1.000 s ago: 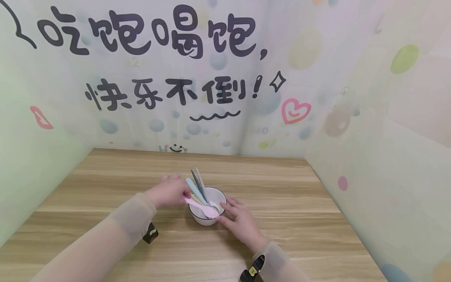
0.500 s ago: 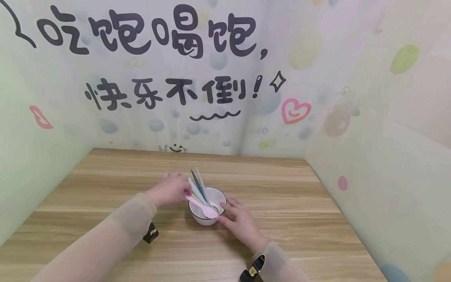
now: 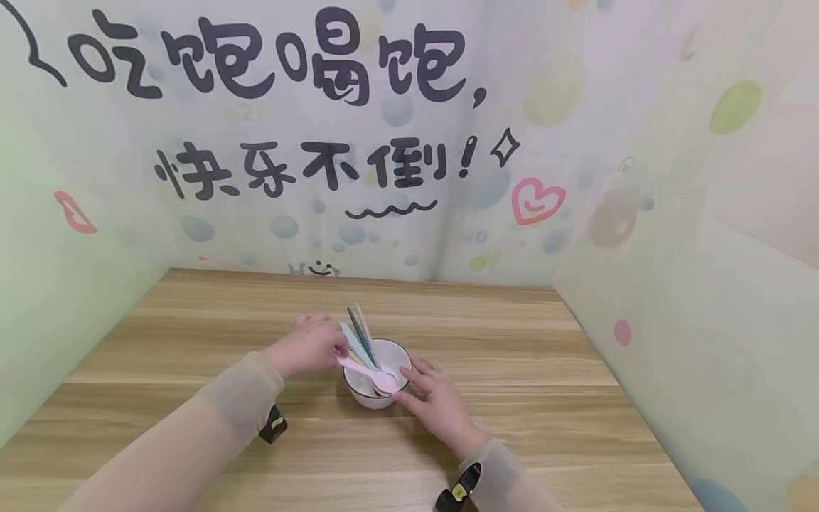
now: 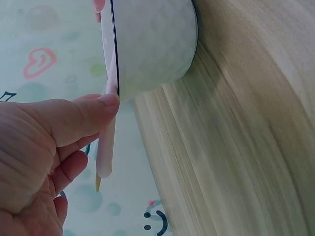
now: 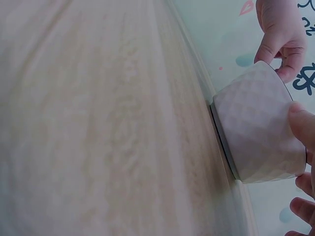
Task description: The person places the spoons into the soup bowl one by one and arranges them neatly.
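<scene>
My left hand [image 3: 310,346] pinches the handle of a pink spoon [image 3: 386,382] between thumb and fingers at the left rim of a white bowl [image 3: 373,402] with a dark rim line. The spoon's head lies inside the bowl, towards the right. In the left wrist view, the pink handle [image 4: 105,160] sticks out past my thumb. On the right side, my right hand [image 3: 443,407] grips the bowl's rim, thumb against the outer wall [image 5: 261,128]. Leaning in the bowl are a light blue handle [image 3: 352,340], a yellowish one and two thin ones, dark teal and pale; their lower ends are partly hidden.
The bowl stands on a wood-grain table [image 3: 544,398]. A patterned wall [image 3: 409,242] with dark lettering rises behind, and pale side walls close off the left and right. Each wrist wears a black strapped device [image 3: 458,491].
The pink spoon's head has shifted slightly to the right and away inside the bowl. The light blue handle sits slightly differently. Both hands stay nearly in place.
</scene>
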Motion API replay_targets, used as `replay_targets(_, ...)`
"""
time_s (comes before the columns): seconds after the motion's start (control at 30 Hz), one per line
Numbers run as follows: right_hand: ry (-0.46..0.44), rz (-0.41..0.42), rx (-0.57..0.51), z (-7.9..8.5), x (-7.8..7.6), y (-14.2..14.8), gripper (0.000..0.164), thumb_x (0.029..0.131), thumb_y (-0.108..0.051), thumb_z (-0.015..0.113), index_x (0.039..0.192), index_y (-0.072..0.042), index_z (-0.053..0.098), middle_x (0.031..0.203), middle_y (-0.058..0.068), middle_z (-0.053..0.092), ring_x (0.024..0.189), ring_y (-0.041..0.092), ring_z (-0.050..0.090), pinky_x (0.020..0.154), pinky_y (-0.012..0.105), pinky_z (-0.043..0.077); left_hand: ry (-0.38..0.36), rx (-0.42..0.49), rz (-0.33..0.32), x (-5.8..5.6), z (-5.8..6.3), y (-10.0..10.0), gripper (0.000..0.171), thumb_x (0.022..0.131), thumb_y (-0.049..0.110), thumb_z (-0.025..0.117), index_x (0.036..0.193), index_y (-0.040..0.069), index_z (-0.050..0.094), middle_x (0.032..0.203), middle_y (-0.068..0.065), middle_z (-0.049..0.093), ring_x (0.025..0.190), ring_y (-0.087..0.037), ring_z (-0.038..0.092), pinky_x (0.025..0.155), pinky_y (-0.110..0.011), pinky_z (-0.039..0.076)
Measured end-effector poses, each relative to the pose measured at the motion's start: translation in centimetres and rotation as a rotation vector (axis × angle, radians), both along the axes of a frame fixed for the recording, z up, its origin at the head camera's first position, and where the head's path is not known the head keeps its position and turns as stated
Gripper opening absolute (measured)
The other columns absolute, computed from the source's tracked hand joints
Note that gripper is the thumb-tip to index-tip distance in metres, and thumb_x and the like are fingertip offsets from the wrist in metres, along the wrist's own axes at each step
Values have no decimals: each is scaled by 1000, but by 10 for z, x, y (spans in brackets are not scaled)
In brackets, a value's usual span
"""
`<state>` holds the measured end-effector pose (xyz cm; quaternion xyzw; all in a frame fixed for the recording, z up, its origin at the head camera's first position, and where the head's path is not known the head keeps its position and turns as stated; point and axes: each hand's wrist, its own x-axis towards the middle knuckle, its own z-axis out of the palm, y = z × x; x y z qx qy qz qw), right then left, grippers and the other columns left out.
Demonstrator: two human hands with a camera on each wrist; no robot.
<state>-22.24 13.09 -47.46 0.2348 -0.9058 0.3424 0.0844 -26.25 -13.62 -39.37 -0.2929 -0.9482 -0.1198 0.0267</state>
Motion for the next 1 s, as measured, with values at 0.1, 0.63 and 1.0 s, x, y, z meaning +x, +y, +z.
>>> replay_targets(0.1, 4, 1, -2, 0, 0, 0, 54, 86, -44, 70, 128, -12, 63, 143, 11, 48, 133, 35, 40, 104, 52, 34, 4, 0, -3, 0, 0, -1, 15, 71, 16, 82, 80, 21, 72, 81, 11, 58, 90, -18, 47, 87, -47, 29)
replay_targets(0.63, 2, 7, -11, -2, -2, -2, 54, 86, -45, 69, 128, -12, 63, 144, 11, 48, 133, 36, 40, 104, 52, 34, -1, 19, -22, 2, 3, -13, 17, 72, 16, 82, 85, 22, 73, 90, 10, 63, 98, -21, 51, 88, -49, 30)
replay_targets(1.0, -21, -26, -79, 12, 4, 17, 50, 89, -37, 67, 130, -8, 60, 146, 10, 45, 137, 34, 35, 108, 52, 28, 118, 210, 98, 33, 11, -44, 21, 85, 20, 72, 105, 14, 71, 113, -8, 65, 114, -37, 51, 94, -58, 27)
